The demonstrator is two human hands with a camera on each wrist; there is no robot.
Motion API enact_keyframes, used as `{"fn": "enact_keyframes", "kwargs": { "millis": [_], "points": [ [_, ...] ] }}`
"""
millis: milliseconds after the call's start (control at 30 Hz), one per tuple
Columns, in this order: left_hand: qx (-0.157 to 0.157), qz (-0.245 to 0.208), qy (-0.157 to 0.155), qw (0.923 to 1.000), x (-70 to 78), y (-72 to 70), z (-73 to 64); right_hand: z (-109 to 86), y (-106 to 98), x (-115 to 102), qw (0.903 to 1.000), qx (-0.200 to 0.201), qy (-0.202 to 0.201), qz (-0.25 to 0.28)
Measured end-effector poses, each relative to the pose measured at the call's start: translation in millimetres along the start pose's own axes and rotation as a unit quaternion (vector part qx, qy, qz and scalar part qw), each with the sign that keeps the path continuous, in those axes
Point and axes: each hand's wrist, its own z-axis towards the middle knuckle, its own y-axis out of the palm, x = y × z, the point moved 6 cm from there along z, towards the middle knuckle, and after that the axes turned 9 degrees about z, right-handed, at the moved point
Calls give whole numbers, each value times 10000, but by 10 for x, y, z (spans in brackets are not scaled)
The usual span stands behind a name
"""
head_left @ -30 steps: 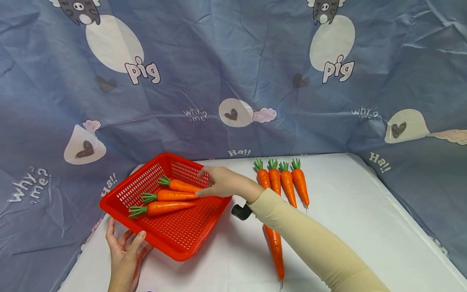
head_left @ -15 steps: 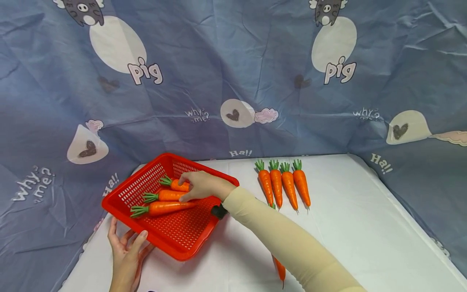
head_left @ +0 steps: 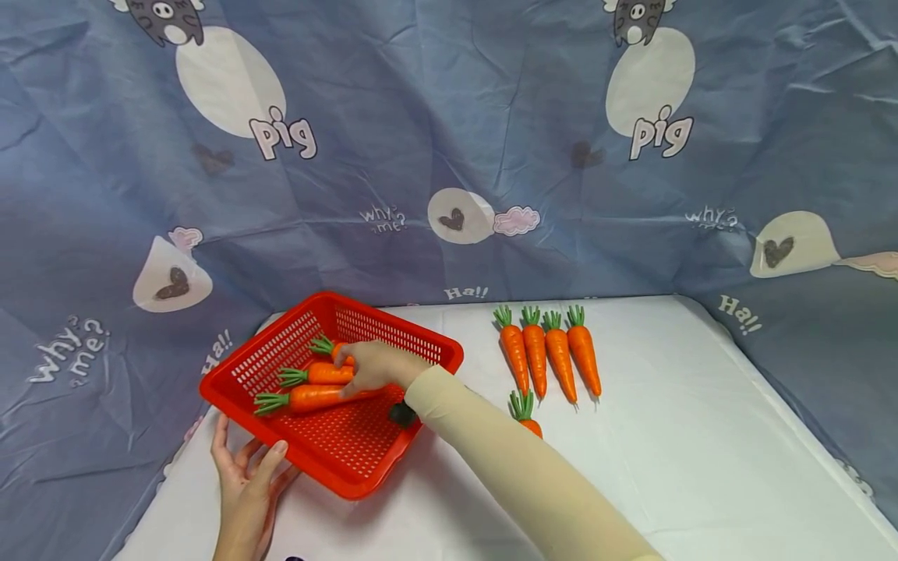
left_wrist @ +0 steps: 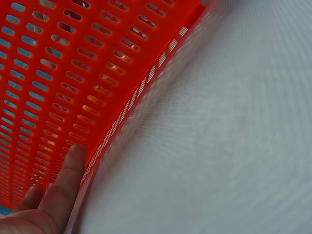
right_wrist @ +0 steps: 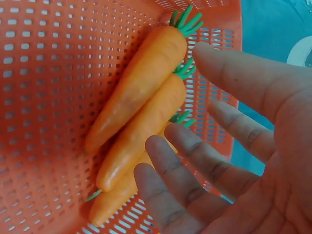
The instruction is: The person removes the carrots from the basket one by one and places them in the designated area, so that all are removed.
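Note:
A red plastic basket (head_left: 344, 471) with slotted walls sits on the left of the white table, its near side raised. Three orange carrots with green tops lie in it: a front one (head_left: 312, 397), a middle one (head_left: 326, 374) and a far one (head_left: 338, 352). My left hand (head_left: 245, 483) props the basket from outside, thumb at the near rim; in the left wrist view its fingers (left_wrist: 68, 178) lie extended against the slotted plastic. Over the carrots hovers my right hand (head_left: 375, 366), fingers spread and nothing between them, as the right wrist view shows.
To the right, several carrots (head_left: 559, 358) lie side by side near the back of the table (head_left: 673, 436). Another carrot (head_left: 526, 425) in front of them is mostly covered by my right sleeve (head_left: 505, 460). A blue printed cloth (head_left: 393, 156) hangs behind.
My right hand has moved left and a little down, farther into the basket and over the carrots. My left hand and the basket stay in nearly the same place.

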Motion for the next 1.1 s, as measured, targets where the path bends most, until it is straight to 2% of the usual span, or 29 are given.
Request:
{"fn": "enact_keyframes", "kwargs": {
  "millis": [367,667,900,1100],
  "points": [
    [-51,-37,96,9999,14,6,-2,125,96,-14,9996,-149,195,-139],
    [-31,-48,60,10000,28,14,-17,168,203,12,9984,-232,523,21],
    [-35,-48,137,9999,32,22,-16,195,273,-9,9970,-207,476,-574],
    [-59,-136,166,9998,19,21,-20,230,329,-17,9954,-212,481,-799]
  ]
}}
